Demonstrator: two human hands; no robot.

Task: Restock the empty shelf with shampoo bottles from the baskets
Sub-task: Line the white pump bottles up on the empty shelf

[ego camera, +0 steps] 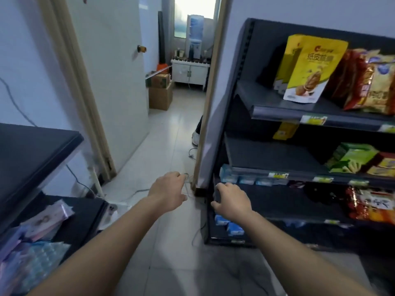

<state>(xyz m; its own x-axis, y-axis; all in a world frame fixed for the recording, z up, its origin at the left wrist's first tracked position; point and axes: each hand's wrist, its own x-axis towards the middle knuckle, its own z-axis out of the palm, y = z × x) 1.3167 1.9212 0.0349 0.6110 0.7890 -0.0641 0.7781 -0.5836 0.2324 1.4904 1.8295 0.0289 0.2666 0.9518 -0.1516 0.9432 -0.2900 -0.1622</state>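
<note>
Both hands reach forward empty: the left hand [168, 191] loosely curled above the pale tiled floor [171, 129], the right hand [232, 200] half-open at the dark metal shelf unit [275, 154], likely seeking shampoo stock.

The shelf unit [275, 159] is dark grey with yellow-green price labels [313, 120] on its edges. One snack pouch [310, 69] is yellow; the bags [369, 82] beside it are red and orange. Boxes [352, 155] are green. Small packs [235, 178] are light blue. The floor [171, 129] is off-white tile. The door [111, 71] is pale grey.
</note>
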